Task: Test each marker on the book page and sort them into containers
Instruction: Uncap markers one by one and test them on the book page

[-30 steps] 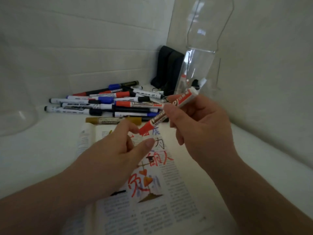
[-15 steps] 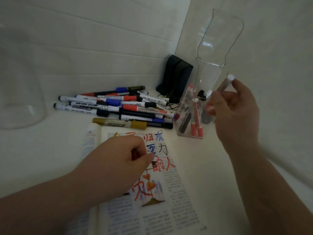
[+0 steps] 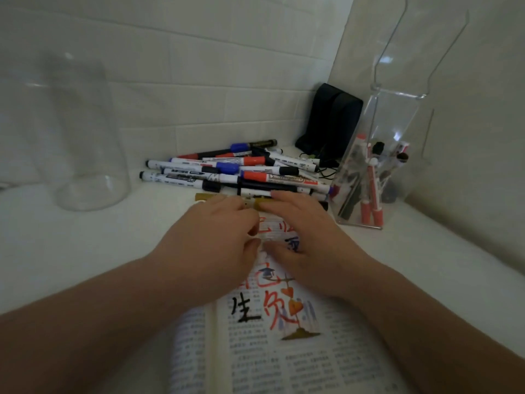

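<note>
- Glass jar (image 3: 85, 137): far left on the white table (image 3: 71, 251), upright, well apart from the hands.
- Left hand (image 3: 216, 240): forearm comes in from the near left. The hand is palm down over the far left corner of the book, knuckles up.
- Left fingers (image 3: 241, 207): curled, with the tips down on the gold marker. The thumb lies low over the page, apart from the marker. Cannot tell if it is a real grip or only a touch.
- Gold marker (image 3: 255, 205): lies flat, running left to right along the book's far edge. It is mostly covered by both hands, and its left end pokes out past the left hand.
- Marker pile (image 3: 227, 172): just beyond the gold marker, with red, blue and black caps. The markers lie roughly parallel, stacked loosely.
- Book (image 3: 284, 351): open in the near centre. The printed page carries red, blue and black scribbles.
- Right hand (image 3: 306, 240): forearm comes in from the near right, palm down over the page.
- Right fingers (image 3: 284, 197): fairly straight and close together, laid flat across the gold marker's right part. The thumb points left, almost meeting the left thumb.
- Black pouch (image 3: 329, 123): in the far corner against the tiled wall.
- Clear container (image 3: 397, 123): far right, upright, with a tall back panel. Sorted markers (image 3: 369, 203) stand inside it, several of them red.
</note>
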A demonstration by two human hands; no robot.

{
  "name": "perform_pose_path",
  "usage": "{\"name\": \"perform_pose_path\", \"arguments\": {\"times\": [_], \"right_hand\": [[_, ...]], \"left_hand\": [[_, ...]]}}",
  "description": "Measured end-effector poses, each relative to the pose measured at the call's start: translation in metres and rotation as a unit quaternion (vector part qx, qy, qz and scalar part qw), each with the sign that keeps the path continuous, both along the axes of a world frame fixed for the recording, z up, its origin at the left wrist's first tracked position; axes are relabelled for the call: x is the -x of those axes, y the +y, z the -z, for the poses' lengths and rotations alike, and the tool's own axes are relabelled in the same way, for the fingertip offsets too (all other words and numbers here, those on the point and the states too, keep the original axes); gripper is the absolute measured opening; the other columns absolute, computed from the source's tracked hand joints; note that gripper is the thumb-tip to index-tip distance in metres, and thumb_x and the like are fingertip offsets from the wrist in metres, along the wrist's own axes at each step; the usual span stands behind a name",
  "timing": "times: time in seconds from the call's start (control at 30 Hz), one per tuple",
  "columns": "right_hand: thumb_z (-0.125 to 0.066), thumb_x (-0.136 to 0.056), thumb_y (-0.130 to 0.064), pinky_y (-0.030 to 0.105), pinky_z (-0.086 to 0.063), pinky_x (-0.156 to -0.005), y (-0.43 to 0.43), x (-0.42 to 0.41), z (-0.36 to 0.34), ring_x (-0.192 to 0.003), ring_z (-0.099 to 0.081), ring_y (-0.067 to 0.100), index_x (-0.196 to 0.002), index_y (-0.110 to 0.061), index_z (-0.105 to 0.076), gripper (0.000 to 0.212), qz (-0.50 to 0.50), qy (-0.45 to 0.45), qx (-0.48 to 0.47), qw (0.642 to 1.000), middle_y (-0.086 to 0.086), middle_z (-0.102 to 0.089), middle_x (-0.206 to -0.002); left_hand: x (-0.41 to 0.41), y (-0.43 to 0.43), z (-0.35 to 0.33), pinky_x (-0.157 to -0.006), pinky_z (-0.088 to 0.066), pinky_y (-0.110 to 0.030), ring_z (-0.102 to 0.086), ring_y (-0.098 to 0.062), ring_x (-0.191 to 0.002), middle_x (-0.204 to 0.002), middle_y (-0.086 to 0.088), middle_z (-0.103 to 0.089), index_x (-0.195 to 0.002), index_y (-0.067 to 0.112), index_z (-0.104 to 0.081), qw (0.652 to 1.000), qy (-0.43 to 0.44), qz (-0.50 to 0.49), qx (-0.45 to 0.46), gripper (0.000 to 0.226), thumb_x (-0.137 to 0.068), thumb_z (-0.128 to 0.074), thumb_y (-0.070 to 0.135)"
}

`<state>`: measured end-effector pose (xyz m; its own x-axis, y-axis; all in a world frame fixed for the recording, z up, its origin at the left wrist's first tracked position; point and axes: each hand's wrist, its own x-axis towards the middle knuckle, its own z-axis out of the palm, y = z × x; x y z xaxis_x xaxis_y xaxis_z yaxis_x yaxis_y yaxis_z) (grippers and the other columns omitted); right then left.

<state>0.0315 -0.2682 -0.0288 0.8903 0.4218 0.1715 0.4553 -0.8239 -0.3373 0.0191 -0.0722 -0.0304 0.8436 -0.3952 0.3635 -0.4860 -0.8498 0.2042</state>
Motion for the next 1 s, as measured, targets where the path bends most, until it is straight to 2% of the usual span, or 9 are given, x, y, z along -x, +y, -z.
{"name": "perform_pose_path", "arguments": {"times": [0.13, 0.23, 0.33, 0.47, 0.57, 0.67, 0.83, 0.9, 1.0], "right_hand": [[-0.043, -0.099, -0.056, 0.039, 0.002, -0.123, -0.001, -0.012, 0.007, -0.152, 0.007, 0.008, -0.152, -0.050, -0.024, 0.057, 0.024, 0.049, 0.050, 0.997, -0.016, -0.001, -0.167], [-0.041, -0.098, -0.058, 0.046, -0.011, -0.123, -0.002, -0.017, 0.010, -0.150, -0.013, 0.013, -0.143, -0.046, -0.043, 0.047, 0.013, 0.033, 0.065, 0.997, -0.015, -0.023, -0.162], [-0.052, -0.087, -0.061, 0.039, -0.037, -0.099, -0.004, -0.015, 0.009, -0.110, -0.044, 0.011, -0.097, -0.041, -0.056, 0.022, 0.006, -0.040, 0.028, 0.999, -0.018, -0.052, -0.112], [-0.067, -0.082, -0.052, 0.030, -0.035, -0.070, -0.002, -0.007, 0.003, -0.079, -0.042, 0.010, -0.072, -0.033, -0.041, 0.034, 0.026, -0.074, -0.008, 0.997, -0.012, -0.047, -0.080], [-0.069, -0.084, -0.053, 0.026, -0.042, -0.073, 0.000, -0.004, 0.004, -0.085, -0.046, 0.006, -0.095, -0.037, -0.049, 0.028, 0.042, -0.030, -0.018, 0.999, -0.014, -0.049, -0.093], [-0.057, -0.088, -0.060, 0.029, -0.040, -0.085, 0.003, -0.006, 0.009, -0.096, -0.042, 0.009, -0.133, -0.042, -0.045, 0.050, 0.034, -0.012, 0.013, 0.999, -0.015, -0.047, -0.102], [-0.062, -0.093, -0.047, 0.035, -0.039, -0.091, 0.005, -0.008, 0.012, -0.104, -0.039, 0.015, -0.103, -0.032, -0.067, 0.019, 0.026, -0.075, 0.019, 0.997, -0.009, -0.047, -0.105], [-0.066, -0.090, -0.042, 0.036, -0.040, -0.092, 0.003, -0.008, 0.012, -0.104, -0.041, 0.015, -0.096, -0.032, -0.061, 0.012, 0.012, -0.089, 0.007, 0.996, -0.010, -0.048, -0.105], [-0.069, -0.087, -0.040, 0.032, -0.037, -0.098, 0.001, -0.008, 0.011, -0.112, -0.039, 0.013, -0.101, -0.034, -0.049, 0.025, 0.024, -0.088, -0.019, 0.996, -0.011, -0.046, -0.115]], "left_hand": [[-0.001, -0.004, 0.001, -0.078, -0.030, -0.024, -0.036, -0.006, -0.089, -0.094, 0.015, -0.041, -0.091, 0.035, -0.053, 1.000, 0.002, 0.002, 0.007, 0.011, -0.094, -0.047, 0.044], [-0.003, -0.003, 0.001, -0.083, -0.035, -0.026, -0.038, -0.008, -0.096, -0.103, 0.012, -0.048, -0.095, 0.034, -0.053, 1.000, -0.008, 0.001, 0.016, 0.015, -0.090, -0.045, 0.046], [-0.004, 0.000, 0.001, -0.093, -0.042, -0.032, -0.040, -0.011, -0.105, -0.112, 0.009, -0.048, -0.107, 0.032, -0.058, 1.000, -0.007, -0.011, 0.009, 0.022, -0.090, -0.051, 0.044], [-0.003, 0.003, 0.000, -0.094, -0.043, -0.035, -0.040, -0.012, -0.107, -0.112, 0.010, -0.046, -0.105, 0.033, -0.056, 1.000, -0.012, -0.017, 0.006, 0.017, -0.090, -0.054, 0.042], [-0.001, 0.003, 0.000, -0.095, -0.042, -0.036, -0.041, -0.013, -0.108, -0.113, 0.010, -0.047, -0.108, 0.031, -0.056, 1.000, -0.017, -0.009, 0.004, 0.021, -0.089, -0.056, 0.039], [-0.003, 0.003, 0.003, -0.098, -0.041, -0.034, -0.041, -0.011, -0.112, -0.118, 0.011, -0.047, -0.120, 0.032, -0.053, 1.000, -0.010, 0.002, -0.004, 0.032, -0.088, -0.057, 0.037], [-0.004, 0.003, 0.003, -0.100, -0.040, -0.035, -0.042, -0.011, -0.114, -0.122, 0.010, -0.047, -0.121, 0.031, -0.051, 1.000, 0.004, 0.016, 0.003, 0.034, -0.088, -0.054, 0.038], [-0.003, 0.004, 0.004, -0.101, -0.041, -0.037, -0.042, -0.012, -0.116, -0.124, 0.010, -0.047, -0.123, 0.030, -0.051, 1.000, 0.000, 0.017, 0.002, 0.036, -0.089, -0.058, 0.037], [-0.005, 0.005, 0.006, -0.113, -0.031, -0.038, -0.034, -0.013, -0.132, -0.138, 0.010, -0.040, -0.135, 0.036, -0.043, 1.000, 0.022, -0.009, 0.006, 0.049, -0.089, -0.056, 0.042]]}}
